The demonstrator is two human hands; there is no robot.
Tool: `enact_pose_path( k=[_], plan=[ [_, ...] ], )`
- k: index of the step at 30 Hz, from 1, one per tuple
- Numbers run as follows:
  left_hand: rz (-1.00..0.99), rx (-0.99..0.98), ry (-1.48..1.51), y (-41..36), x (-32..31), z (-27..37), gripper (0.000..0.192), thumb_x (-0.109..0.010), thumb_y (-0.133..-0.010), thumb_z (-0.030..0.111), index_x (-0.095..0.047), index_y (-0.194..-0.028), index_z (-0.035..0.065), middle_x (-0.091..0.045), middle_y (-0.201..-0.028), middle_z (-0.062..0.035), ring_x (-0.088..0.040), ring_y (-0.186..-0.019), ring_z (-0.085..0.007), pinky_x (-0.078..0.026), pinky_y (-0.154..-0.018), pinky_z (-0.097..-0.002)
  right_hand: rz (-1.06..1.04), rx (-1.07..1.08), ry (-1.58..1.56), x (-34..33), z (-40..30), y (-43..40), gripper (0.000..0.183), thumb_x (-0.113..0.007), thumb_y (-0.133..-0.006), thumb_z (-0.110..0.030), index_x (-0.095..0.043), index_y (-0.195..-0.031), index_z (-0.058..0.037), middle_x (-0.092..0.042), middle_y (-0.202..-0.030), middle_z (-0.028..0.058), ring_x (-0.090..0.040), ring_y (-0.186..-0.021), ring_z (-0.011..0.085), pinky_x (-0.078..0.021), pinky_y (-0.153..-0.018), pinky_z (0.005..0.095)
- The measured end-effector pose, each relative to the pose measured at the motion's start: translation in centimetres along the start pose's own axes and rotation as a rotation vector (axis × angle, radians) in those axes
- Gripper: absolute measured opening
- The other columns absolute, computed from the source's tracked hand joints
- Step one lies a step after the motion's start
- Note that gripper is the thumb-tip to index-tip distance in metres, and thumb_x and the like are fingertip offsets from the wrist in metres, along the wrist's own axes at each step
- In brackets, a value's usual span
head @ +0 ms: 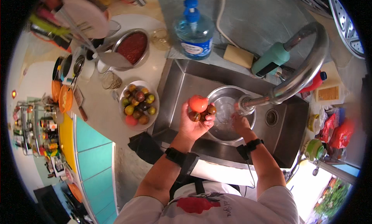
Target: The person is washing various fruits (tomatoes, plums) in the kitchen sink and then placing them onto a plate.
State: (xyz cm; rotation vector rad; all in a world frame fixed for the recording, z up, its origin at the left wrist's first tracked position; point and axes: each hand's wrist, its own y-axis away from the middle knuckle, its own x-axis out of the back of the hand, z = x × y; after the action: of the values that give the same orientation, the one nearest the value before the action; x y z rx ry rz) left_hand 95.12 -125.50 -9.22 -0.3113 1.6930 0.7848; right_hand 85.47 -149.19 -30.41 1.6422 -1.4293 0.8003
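My left hand (195,125) holds a red tomato (198,103) and several small dark tomatoes (194,116) over the sink, beside the left rim of a round metal bowl (214,93). My right hand (241,124) is over the bowl's right side, just below the faucet head (246,105); its fingertips are partly hidden, and whether it holds anything does not show. Water appears to be in the bowl. On the counter to the left, a white plate (156,107) bears several small tomatoes (139,96) in red, yellow, green and dark tones.
The stainless steel sink (189,78) has a drain (272,117) at right. Behind it stand a blue pump bottle (194,35), a sponge (238,56) and a green bottle (270,60). A pan of red sauce (133,48), a glass (111,80) and a black cloth (146,148) lie left.
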Motion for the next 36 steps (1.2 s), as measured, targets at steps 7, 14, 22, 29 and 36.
enact_pose_path(
  k=[7,14,22,29,36],
  plan=[
    [-0.064,-0.206,-0.057,5.1,-1.9,3.1,0.054,-0.05,-0.081,0.047,-0.056,-0.107,0.0015,-0.059,-0.102,-0.0183,-0.055,-0.095,-0.0356,-0.043,-0.09,-0.0512,0.069,-0.12,-1.132,15.1,-20.4,-1.1,0.022,-0.044,-0.095,-0.022,-0.056,-0.1,-0.005,-0.051,-0.076,-0.0011,-0.042,-0.059,0.0054,-0.0376,-0.053,0.0199],
    [-0.061,-0.369,-0.05,11.1,-3.5,7.7,0.055,-0.042,-0.081,0.052,-0.058,-0.097,0.0009,-0.061,-0.094,-0.0174,-0.054,-0.101,-0.0391,-0.044,-0.085,-0.044,0.243,0.263,-0.576,15.9,-35.6,-1.4,0.035,-0.067,-0.077,-0.009,-0.055,-0.11,-0.006,-0.055,-0.086,0.0106,-0.054,-0.072,0.0199,-0.0465,-0.067,0.0288],
    [-0.115,-0.341,-0.146,17.0,-2.3,13.8,0.058,-0.038,-0.084,0.05,-0.054,-0.11,0.0009,-0.059,-0.106,-0.014,-0.05,-0.108,-0.039,-0.036,-0.099,-0.0486,0.097,0.188,-0.927,9.7,-42.1,-2.9,0.036,-0.067,-0.08,-0.011,-0.049,-0.111,-0.0074,-0.056,-0.084,0.0033,-0.054,-0.076,0.0112,-0.0451,-0.072,0.0256],
    [-0.043,-0.374,-0.222,18.9,-2.6,16.5,0.049,-0.034,-0.087,0.046,-0.051,-0.102,0.0026,-0.06,-0.097,-0.0121,-0.053,-0.102,-0.0389,-0.039,-0.094,-0.0513,0.238,0.321,-0.452,8.4,-45.4,-3.1,0.037,-0.058,-0.087,-0.018,-0.045,-0.118,-0.0045,-0.059,-0.095,0.019,-0.06,-0.085,0.0268,-0.0475,-0.075,0.0332],
    [0.002,-0.374,-0.168,19.7,-1.6,17.9,0.064,-0.034,-0.084,0.058,-0.053,-0.104,0.0001,-0.056,-0.104,-0.0139,-0.054,-0.098,-0.0335,-0.046,-0.087,-0.0462,0.126,-0.106,-1.258,7.8,-45.5,-3.5,0.031,-0.053,-0.091,-0.028,-0.057,-0.103,0.0006,-0.061,-0.083,0.0074,-0.059,-0.077,0.0152,-0.047,-0.065,0.0271]
  ],
)
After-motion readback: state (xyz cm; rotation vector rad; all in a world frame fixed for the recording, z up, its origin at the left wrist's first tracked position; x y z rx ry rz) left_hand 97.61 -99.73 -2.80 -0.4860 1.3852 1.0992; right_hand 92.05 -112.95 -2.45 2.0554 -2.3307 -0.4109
